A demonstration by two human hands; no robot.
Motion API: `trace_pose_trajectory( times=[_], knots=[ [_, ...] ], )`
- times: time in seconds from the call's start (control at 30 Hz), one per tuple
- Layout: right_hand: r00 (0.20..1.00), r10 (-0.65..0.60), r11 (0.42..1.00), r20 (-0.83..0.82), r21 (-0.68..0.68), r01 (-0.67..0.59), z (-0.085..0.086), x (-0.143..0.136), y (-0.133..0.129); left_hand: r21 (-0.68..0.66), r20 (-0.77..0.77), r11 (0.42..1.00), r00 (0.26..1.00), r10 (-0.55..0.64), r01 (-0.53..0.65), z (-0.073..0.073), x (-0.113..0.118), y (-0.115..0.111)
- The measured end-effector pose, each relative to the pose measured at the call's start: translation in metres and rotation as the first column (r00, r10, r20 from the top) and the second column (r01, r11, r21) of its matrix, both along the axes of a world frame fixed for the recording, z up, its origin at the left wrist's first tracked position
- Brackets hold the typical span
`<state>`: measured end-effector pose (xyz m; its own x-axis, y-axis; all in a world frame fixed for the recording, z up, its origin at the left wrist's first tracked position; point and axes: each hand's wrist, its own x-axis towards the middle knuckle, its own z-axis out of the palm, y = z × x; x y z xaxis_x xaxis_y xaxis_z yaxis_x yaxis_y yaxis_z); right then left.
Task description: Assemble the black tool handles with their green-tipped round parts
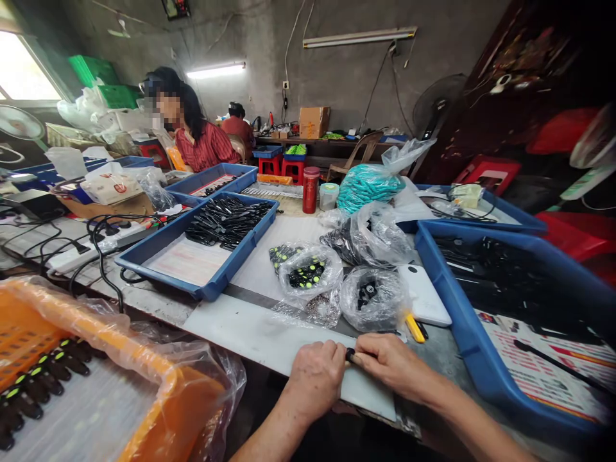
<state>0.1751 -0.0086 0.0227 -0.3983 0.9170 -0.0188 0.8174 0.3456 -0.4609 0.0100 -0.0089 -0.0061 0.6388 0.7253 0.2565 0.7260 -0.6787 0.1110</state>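
At the front edge of the table, my left hand (315,372) is closed in a fist, its fingers wrapped round something mostly hidden. Beside it my right hand (397,362) pinches a small black part (350,355) that shows between the two hands. Its kind cannot be made out. Just beyond my hands stands an open plastic bag of black round pieces (368,294). Left of that is a bag of black pieces with yellow-green dots (308,274). A yellow-handled tool (414,327) lies near my right hand, partly under a white phone-like slab (426,295).
A blue tray (212,292) with black parts stands left, another blue tray (433,276) right. An orange crate (183,385) lined with plastic holds rows of dark pieces. Behind are a bag of teal pieces (368,186), a red flask (310,190) and a person in red (205,144).
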Motion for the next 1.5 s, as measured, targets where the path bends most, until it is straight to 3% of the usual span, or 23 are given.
trace_pose_trajectory(
  times=[0.13,0.2,0.3,0.43,0.57,0.73,1.0,1.13,1.2,1.27,1.5],
  knots=[
    [0.98,-0.091,0.994,-0.178,0.05,0.101,0.003,0.005,-0.004,-0.025,0.05,0.999,0.998,0.03,-0.029,0.005,0.0,-0.001],
    [0.974,-0.081,0.995,-0.21,0.038,0.091,0.001,0.002,-0.007,-0.044,0.061,0.999,0.998,0.035,-0.032,0.008,0.0,-0.002],
    [0.967,-0.086,0.995,-0.239,-0.064,0.073,-0.002,-0.003,-0.012,-0.096,0.079,0.995,0.997,0.017,-0.009,0.014,-0.002,-0.005],
    [0.906,-0.139,0.975,-0.4,-0.218,0.053,0.0,-0.002,-0.018,-0.145,0.133,0.984,0.988,-0.083,0.102,0.025,-0.007,-0.006],
    [0.832,-0.194,0.965,-0.52,-0.253,0.066,0.005,0.0,-0.024,-0.117,0.131,0.987,0.987,-0.092,0.107,0.037,-0.006,-0.009],
    [0.828,-0.232,0.972,-0.511,-0.158,0.175,0.005,-0.002,-0.029,-0.05,0.116,0.999,0.993,0.0,0.006,0.039,0.005,-0.017],
    [0.788,-0.297,0.943,-0.54,-0.295,0.153,0.001,-0.001,-0.031,-0.154,0.136,0.986,0.99,-0.045,0.066,0.038,0.003,-0.012],
    [0.858,-0.194,0.981,-0.475,-0.077,0.18,0.005,-0.004,-0.033,-0.157,0.15,0.986,0.988,-0.039,0.062,0.041,0.003,-0.014],
    [0.879,-0.162,0.977,-0.448,0.05,0.205,0.004,-0.006,-0.033,-0.139,0.146,0.99,0.989,-0.008,0.029,0.041,0.005,-0.016],
    [0.876,-0.17,0.967,-0.451,0.093,0.236,0.001,-0.007,-0.033,-0.124,0.139,0.992,0.99,0.022,-0.004,0.04,0.007,-0.017],
    [0.776,-0.276,0.96,-0.567,-0.127,0.248,-0.009,0.0,-0.032,-0.156,0.138,0.987,0.989,0.051,-0.029,0.038,0.012,-0.015]
  ],
)
